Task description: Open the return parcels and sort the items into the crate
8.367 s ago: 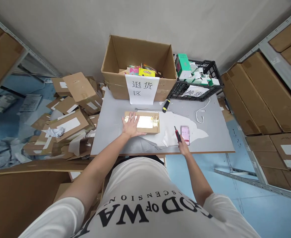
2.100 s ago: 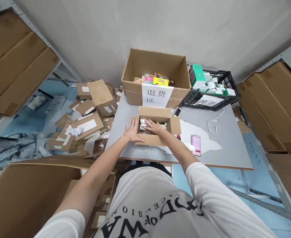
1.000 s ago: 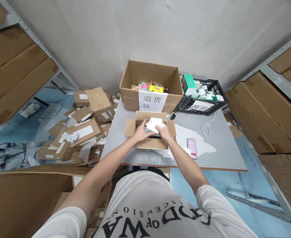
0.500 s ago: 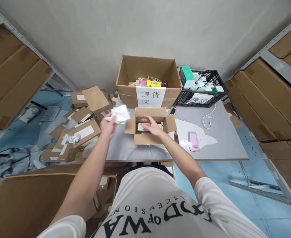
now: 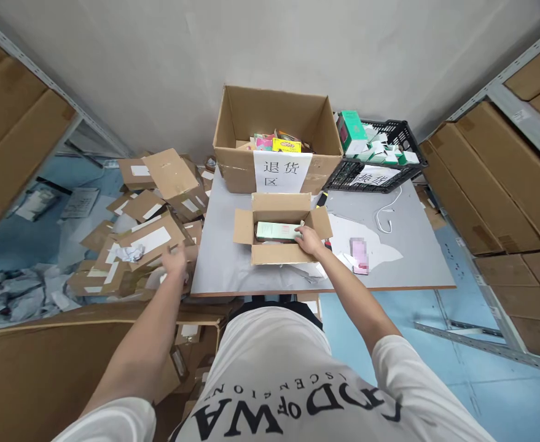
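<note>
On the table in front of me stands a small cardboard box (image 5: 281, 253) with its flaps folded out. Inside it lies a long pale green box (image 5: 276, 231), its top face showing. My right hand (image 5: 308, 240) reaches in over the carton's right side, with fingers closed around the right end of the pale green box. Off the table's left edge, my left hand (image 5: 174, 263) hangs above a heap of used cartons (image 5: 159, 242). Its fingers look spread and slightly blurred, and I see no paper in them.
Behind the carton are a large cardboard box (image 5: 233, 167) of colourful packets and a black crate (image 5: 401, 130) of green and white boxes. A phone (image 5: 359, 255), white cable (image 5: 383, 221) and paper sheet lie right. Laden shelves flank both sides; a big carton (image 5: 67, 362) stands lower left.
My left hand has moved left and down off the table, letting go of the folded white paper. My right hand has settled onto the right end of the pale green box, which shows more fully.
</note>
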Tool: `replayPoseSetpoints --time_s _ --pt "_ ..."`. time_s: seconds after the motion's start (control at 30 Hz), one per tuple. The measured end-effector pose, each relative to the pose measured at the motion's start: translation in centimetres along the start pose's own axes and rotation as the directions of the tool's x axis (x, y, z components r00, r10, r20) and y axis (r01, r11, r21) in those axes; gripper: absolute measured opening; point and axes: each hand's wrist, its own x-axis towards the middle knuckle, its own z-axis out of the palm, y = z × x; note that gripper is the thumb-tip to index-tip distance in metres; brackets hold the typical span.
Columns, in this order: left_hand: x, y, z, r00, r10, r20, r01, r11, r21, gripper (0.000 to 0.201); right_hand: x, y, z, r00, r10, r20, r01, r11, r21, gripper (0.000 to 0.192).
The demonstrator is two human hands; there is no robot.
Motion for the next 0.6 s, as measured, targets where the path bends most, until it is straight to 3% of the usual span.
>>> replayPoseSetpoints --time_s 0.03,0.07,0.1,0.13,0.2,0.27,0.3,0.33,0.37,0.43,0.6 --pt "-0.2 0.8 1.3 1.0 0.025 -0.019 -0.025 0.999 0.021 0.048 0.5 0.0 -0.3 0.999 -0.008 0.035 0.011 0.997 -0.077 0.036" --pt "-0.6 2.0 2.7 0.991 0.133 0.029 -0.135 0.989 0.066 0.049 1.1 0.0 -0.5 0.997 -0.014 0.07 0.023 0.991 -0.132 0.037" --pt "-1.2 3.3 4.1 0.953 0.273 0.134 -0.286 0.954 0.089 0.049 1.6 0.1 -0.7 0.994 -0.019 0.104 0.037 0.985 -0.17 0.037" --pt "-1.9 4.8 5.7 0.88 0.396 0.262 -0.431 0.898 0.092 0.048 2.2 0.1 -0.9 0.991 -0.023 0.135 0.048 0.98 -0.193 0.037" --pt "-3.5 8.0 9.0 0.659 0.517 0.545 -0.652 0.754 0.073 0.04 3.3 0.2 -0.8 0.982 -0.024 0.186 0.068 0.97 -0.233 0.036" --pt "-4.9 10.6 12.4 0.399 0.46 0.793 -0.784 0.62 0.035 0.039 4.2 0.3 -0.3 0.974 -0.015 0.228 0.08 0.956 -0.281 0.039" --pt "-5.5 11.5 14.0 0.312 0.381 0.871 -0.827 0.559 0.052 0.04 4.7 0.3 0.1 0.97 -0.007 0.241 0.082 0.949 -0.303 0.043" --pt "-5.9 12.0 15.5 0.267 0.264 0.927 -0.862 0.495 0.107 0.041 5.1 0.3 0.5 0.968 0.002 0.25 0.082 0.943 -0.324 0.047" --pt "-6.2 12.2 16.9 0.262 0.137 0.955 -0.886 0.427 0.181 0.043 5.5 0.3 1.0 0.967 0.011 0.256 0.08 0.936 -0.342 0.05" --pt "-6.5 11.8 19.0 0.303 0.042 0.952 -0.882 0.391 0.263 0.045 6.2 0.4 2.0 0.966 0.028 0.258 0.073 0.925 -0.373 0.054" --pt "-6.9 9.6 21.6 0.449 -0.037 0.893 -0.835 0.338 0.434 0.049 7.6 1.0 3.5 0.976 0.026 0.216 0.069 0.905 -0.42 0.052"
